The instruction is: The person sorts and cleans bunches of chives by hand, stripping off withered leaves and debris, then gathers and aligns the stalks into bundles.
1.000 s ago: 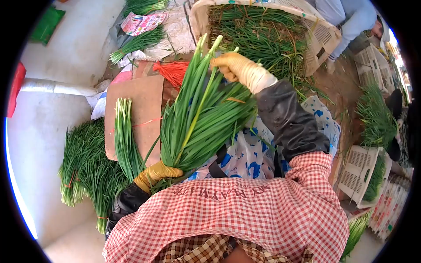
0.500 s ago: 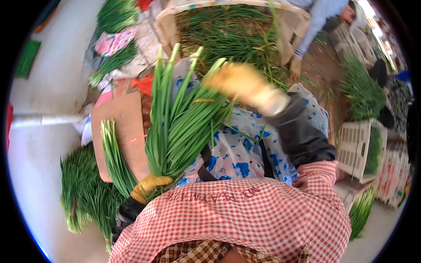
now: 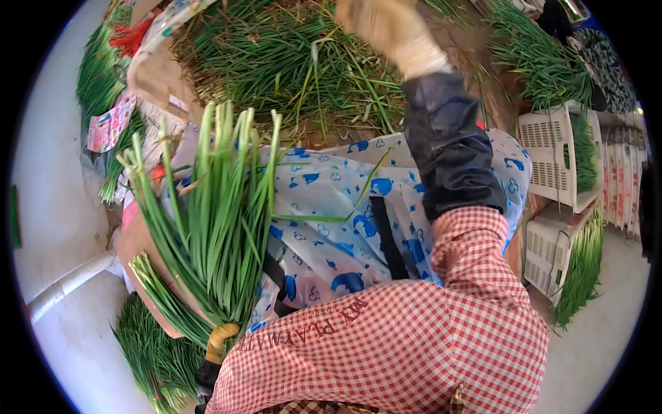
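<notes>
My left hand, in a yellow glove, is closed around the leafy lower end of a large bunch of garlic chives. The pale cut ends fan upward. A smaller bundle of chives lies beside it, over a brown board. My right hand, gloved and with a black sleeve cover, reaches over a heap of loose chives. Motion blurs its fingers and the top edge partly cuts them off. A single long leaf lies bent across the blue-patterned plastic sheet on my lap.
A beige crate borders the heap ahead. White plastic crates with chives stand at the right. More chive bunches lie on the floor at lower left, and others at upper left, near red ties.
My right hand has moved from beside the bunch forward over the heap. The held bunch is spread wider. The view has shifted, and another person's arm at the crate is out of sight.
</notes>
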Tool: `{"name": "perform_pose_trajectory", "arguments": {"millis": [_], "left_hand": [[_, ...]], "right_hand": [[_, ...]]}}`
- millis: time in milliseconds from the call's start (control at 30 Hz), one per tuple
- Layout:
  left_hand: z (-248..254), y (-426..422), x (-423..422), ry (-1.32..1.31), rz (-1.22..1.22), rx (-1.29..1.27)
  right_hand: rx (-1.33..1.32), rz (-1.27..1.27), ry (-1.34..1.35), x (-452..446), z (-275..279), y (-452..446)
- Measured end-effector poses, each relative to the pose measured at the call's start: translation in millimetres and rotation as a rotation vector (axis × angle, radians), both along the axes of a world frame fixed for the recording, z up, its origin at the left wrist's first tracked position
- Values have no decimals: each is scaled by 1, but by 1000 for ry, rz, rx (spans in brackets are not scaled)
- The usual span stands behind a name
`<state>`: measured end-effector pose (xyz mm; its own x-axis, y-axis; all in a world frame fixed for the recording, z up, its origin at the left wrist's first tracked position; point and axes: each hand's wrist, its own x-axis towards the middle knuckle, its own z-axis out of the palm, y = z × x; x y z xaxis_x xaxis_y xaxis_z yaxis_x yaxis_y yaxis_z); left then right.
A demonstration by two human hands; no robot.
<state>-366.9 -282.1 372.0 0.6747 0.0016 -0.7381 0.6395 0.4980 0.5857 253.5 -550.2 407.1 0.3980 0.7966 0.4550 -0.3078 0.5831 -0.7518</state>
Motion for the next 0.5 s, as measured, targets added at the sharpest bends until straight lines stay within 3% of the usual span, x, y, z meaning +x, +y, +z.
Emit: {"name": "perform_pose_trajectory", "arguments": {"millis": [33,100,167,200,233,300,333,367,433,467,500], "left_hand": [[-9,7,-17,-21,-19,20],[-24,30,-62,-124,-118,105],[-46,57,-106,-290,-259,218],[-57,66,-123,-349,-318,266],[-48,58,-115,-266,-292,248],[-40,42,-85,-124,-248,209],[-37,38,-72,-68,-224,192],[-34,33,-59,-22,-204,185],[-40,19,-44,13,-149,159],[-40,13,-41,17,-130,146],[-38,8,-40,23,-113,135]], "right_hand": [[-23,4,10,-24,-33,-7],[-1239,-247,106,-87,-75,-32],[-1684,128,-1065,-106,-190,-34],[-1607,-45,-1060,-151,-292,-54],[-1720,165,-738,-185,-251,-45],[-1527,213,-562,-225,-346,-60],[-1458,219,-689,-240,-400,-66],[-1500,310,-649,-220,-369,-66],[-1673,23,-735,-156,-321,-80],[-1733,-225,-837,-136,-296,-90],[-1607,-612,-696,-123,-234,-97]]}}
